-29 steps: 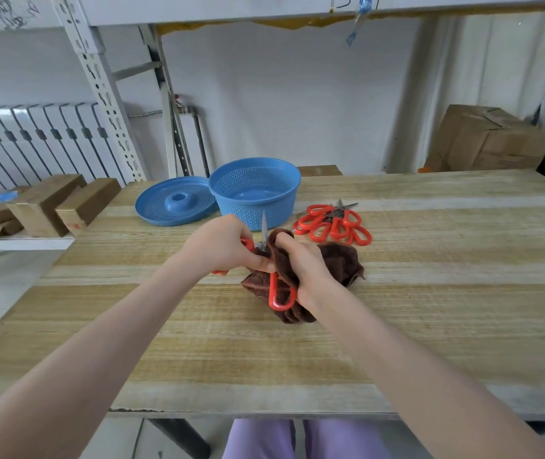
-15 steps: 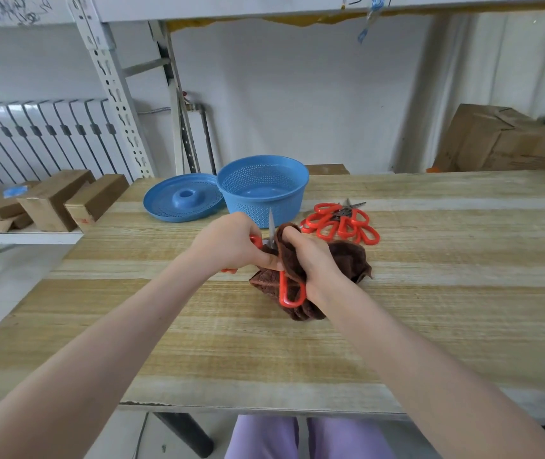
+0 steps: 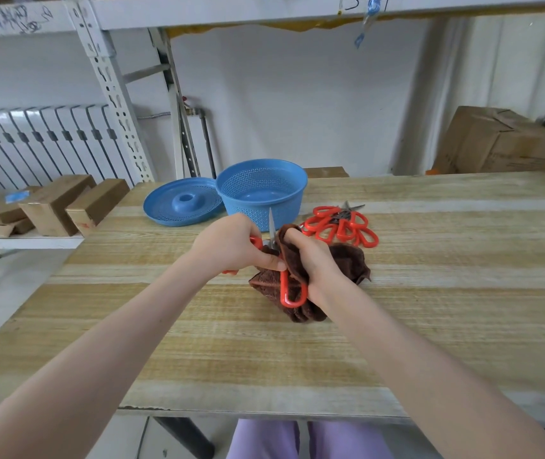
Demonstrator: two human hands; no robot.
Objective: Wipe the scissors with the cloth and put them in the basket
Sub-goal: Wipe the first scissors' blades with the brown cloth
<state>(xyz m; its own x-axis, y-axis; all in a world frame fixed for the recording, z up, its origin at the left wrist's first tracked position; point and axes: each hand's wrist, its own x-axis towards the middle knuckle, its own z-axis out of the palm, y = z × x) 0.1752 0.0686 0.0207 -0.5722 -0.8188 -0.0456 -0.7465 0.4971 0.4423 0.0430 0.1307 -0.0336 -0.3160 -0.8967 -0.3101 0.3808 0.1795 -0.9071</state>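
The left hand [image 3: 231, 246] grips stiff red-handled steel scissors [image 3: 283, 283] by a loop; the right hand [image 3: 310, 263] pinches soft brown cloth [image 3: 347, 263] round the blades.

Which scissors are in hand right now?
The pair between both hands: the left hand grips one red handle and the right hand wraps the brown cloth round it. The other scissors lie piled on the table beside the basket.
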